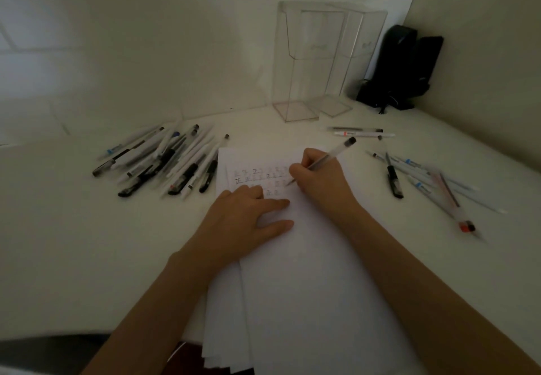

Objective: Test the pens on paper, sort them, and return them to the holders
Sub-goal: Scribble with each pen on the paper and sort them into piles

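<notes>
While the left hand point(248, 216) lies flat with straight fingers on the paper point(307, 301) on the surface point(87, 243), the right hand point(319, 181) has its grip pinched low on a light, stiff, likely slippery pen point(328, 156), its tip down-left on the sheet, long axis slanting up-right.

Matt white paper point(307, 272), clear glossy plastic holders point(307, 61), smooth white table point(102, 243)

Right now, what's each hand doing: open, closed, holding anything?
Left hand: open, fingers flat, pressing on the paper.
Right hand: closed round a clear pen, tip at the paper.
</notes>
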